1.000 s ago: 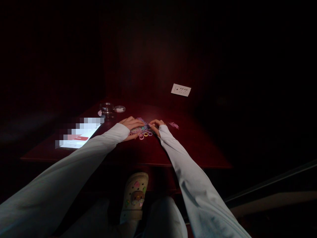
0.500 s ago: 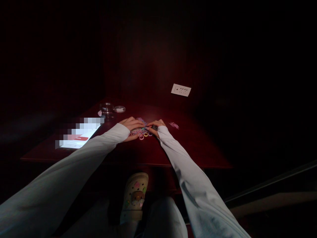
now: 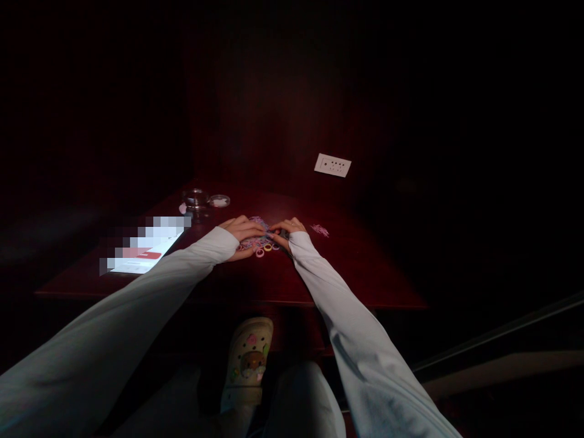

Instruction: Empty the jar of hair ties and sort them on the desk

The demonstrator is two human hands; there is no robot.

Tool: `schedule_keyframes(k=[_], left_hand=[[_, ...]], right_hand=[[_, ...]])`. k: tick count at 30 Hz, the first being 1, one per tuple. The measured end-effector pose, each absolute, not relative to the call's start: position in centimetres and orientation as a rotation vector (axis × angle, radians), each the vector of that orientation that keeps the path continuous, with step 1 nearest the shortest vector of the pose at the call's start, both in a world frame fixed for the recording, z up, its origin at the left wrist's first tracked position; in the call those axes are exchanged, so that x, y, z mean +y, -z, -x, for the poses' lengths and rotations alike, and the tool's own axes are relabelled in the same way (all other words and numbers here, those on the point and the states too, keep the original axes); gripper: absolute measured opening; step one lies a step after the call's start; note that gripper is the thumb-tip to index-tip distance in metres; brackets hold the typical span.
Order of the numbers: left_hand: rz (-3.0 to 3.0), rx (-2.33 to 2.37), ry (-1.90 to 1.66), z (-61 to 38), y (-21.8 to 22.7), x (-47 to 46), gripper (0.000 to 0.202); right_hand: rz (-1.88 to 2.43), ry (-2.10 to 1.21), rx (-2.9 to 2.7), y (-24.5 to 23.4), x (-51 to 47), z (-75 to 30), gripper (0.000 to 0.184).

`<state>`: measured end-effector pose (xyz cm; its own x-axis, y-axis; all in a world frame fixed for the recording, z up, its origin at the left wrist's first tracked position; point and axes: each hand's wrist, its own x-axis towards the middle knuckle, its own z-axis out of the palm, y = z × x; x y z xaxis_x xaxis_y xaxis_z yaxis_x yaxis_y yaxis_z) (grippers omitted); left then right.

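A pile of small, thin hair ties (image 3: 249, 243) in pink, purple and blue lies on the dark red table. My left hand (image 3: 244, 230) rests over the pile with its fingers stretched out, partly covering it. From the right side, my right hand (image 3: 286, 230) reaches to the pile's edge, thumb and forefinger nearly together. A bluish bit shows at those fingertips, too small to make out. In front of the fingers lie a pink hair tie (image 3: 260, 253) and a yellow hair tie (image 3: 267, 247). A separate small bunch of pink hair ties (image 3: 320, 230) sits right of my right hand.
A clear jar (image 3: 196, 204) stands at the back left, with a round clear lid (image 3: 219, 201) beside it. Left of my forearm lies a lit phone or tablet (image 3: 141, 258). A white socket plate (image 3: 333, 165) is on the back wall. The table's front edge (image 3: 274, 302) runs below my forearms.
My right fingertips have shifted slightly among the hair ties, and a greenish bit seen between the hands before no longer shows. My left hand stays about where it was.
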<state>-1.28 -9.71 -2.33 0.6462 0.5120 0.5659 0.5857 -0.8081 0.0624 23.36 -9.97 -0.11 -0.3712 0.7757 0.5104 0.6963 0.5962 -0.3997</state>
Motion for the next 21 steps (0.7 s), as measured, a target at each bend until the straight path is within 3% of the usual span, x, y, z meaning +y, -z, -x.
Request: schedule_keyframes(k=[10, 21], left_hand=[[2.71, -0.924, 0.888, 1.22, 2.26, -9.86, 0.042], [2.7, -0.877, 0.884, 1.3, 2.74, -9.31, 0.04]], right_hand=[[1.167, -0.128, -2.193, -0.2, -10.19, -23.35, 0.024], [1.222, 0.023, -2.261, -0.64, -10.36, -23.38, 0.017]])
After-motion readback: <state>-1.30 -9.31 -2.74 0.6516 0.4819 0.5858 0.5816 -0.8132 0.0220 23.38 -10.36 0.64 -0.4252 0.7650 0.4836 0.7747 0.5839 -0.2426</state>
